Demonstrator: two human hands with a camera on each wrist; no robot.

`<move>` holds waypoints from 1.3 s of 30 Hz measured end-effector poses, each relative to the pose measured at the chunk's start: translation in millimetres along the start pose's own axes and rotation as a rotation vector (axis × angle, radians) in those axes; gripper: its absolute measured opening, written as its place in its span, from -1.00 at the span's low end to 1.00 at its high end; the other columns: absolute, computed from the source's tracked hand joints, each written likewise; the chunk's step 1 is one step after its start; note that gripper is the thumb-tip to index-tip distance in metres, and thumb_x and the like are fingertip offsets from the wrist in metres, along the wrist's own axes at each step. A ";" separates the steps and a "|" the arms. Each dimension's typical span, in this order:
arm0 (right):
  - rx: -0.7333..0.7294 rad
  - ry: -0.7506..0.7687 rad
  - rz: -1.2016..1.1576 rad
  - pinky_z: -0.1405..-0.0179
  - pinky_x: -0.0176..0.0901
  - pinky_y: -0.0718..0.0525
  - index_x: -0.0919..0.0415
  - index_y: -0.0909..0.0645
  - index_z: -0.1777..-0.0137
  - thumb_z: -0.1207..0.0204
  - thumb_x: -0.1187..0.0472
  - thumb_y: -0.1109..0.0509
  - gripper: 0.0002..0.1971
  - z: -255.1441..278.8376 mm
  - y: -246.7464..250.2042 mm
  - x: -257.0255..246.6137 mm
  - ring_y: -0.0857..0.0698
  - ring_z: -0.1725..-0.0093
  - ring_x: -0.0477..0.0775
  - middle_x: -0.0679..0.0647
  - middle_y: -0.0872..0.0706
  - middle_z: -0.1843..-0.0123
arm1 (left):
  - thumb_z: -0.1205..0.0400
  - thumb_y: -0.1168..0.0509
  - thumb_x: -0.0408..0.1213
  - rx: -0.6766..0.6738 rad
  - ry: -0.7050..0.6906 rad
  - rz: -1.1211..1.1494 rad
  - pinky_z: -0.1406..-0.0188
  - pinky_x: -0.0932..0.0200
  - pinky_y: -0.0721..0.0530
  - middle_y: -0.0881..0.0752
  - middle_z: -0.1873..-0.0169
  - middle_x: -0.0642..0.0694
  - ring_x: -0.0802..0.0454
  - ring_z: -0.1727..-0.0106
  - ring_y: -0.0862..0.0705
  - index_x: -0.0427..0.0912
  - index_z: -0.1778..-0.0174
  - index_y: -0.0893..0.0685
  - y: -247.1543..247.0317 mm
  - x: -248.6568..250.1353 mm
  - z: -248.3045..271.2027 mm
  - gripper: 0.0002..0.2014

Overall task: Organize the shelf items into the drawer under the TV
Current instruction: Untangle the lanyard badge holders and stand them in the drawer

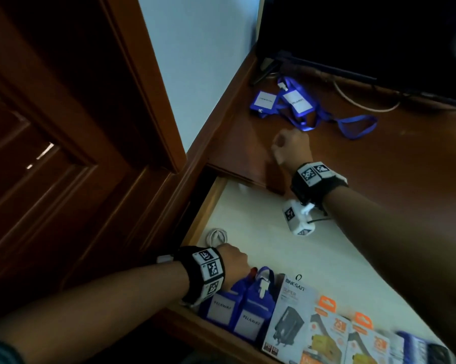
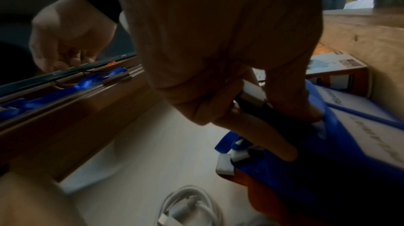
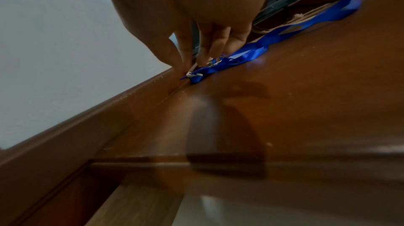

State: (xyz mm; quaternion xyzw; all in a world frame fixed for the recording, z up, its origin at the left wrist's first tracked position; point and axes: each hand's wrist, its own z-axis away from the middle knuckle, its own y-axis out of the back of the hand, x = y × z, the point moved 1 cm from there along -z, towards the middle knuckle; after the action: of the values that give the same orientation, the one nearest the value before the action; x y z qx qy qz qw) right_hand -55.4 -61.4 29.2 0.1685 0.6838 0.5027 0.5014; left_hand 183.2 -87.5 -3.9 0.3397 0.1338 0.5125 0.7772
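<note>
Head view: the left forearm reaches in from the lower left, and the left hand (image 1: pixel 233 261) is bent down into the open drawer (image 1: pixel 208 206), its fingers hidden among the blue badge holders (image 1: pixel 237 311) lying just beneath it. A coiled white cable (image 1: pixel 216 237) lies just beyond that hand, boxed chargers (image 1: pixel 289 319) to its right. The right arm stretches forward over the drawer – the right hand (image 1: pixel 291 149) hovers, fingers curled, above the wooden surface (image 1: pixel 405 166), short of the badge holders and lanyards (image 1: pixel 295 106) under the TV (image 1: pixel 366 35).

Left wrist view: the left hand (image 2: pixel 229 74) is clamped on a badge holder's clip end (image 2: pixel 253 95), thumb and fingers pinching it.

Right wrist view: the right hand (image 3: pixel 196 22) points down, fingers bunched together – whether they touch the blue lanyard (image 3: pixel 251 51) I cannot tell.
</note>
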 end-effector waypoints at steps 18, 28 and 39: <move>-0.187 0.195 0.534 -0.53 0.30 -0.19 0.22 -0.36 -0.53 -0.48 0.15 -0.35 -0.40 -85.6 -34.7 -26.5 -0.04 -0.66 0.33 0.27 -0.02 -0.70 | -0.54 -0.40 -0.19 0.046 0.023 0.082 0.24 0.07 -0.50 -0.69 0.04 -0.16 -0.13 0.02 -0.68 -0.11 0.23 -0.51 -11.2 -14.5 -22.2 -0.82; -0.097 0.338 0.620 -0.35 0.28 -0.35 0.33 -0.46 -0.39 -0.43 0.24 -0.33 -0.50 -49.0 -10.2 -20.4 -0.37 -0.45 0.30 0.22 -0.37 -0.56 | -0.52 -0.40 -0.33 0.110 0.067 0.145 0.27 0.06 -0.51 -0.68 0.07 -0.23 -0.15 0.10 -0.66 -0.16 0.45 -0.36 -10.4 -9.3 -7.1 -0.66; 0.270 0.532 0.110 0.13 0.03 -0.60 0.39 -0.68 0.14 -0.33 0.50 -0.34 -0.85 60.6 38.9 20.8 -0.67 0.15 0.38 0.32 -0.74 0.08 | -0.51 -0.42 -0.13 0.132 0.273 0.168 0.20 0.07 -0.56 -0.69 -0.01 -0.18 -0.17 0.00 -0.70 -0.18 0.00 -0.68 -18.5 10.1 -2.3 -0.76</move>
State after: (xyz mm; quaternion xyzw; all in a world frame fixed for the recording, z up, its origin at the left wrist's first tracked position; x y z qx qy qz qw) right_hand -23.4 2.4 52.3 0.1326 0.8416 0.4601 0.2500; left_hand 199.4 -82.2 -16.5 0.3273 0.2428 0.6069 0.6823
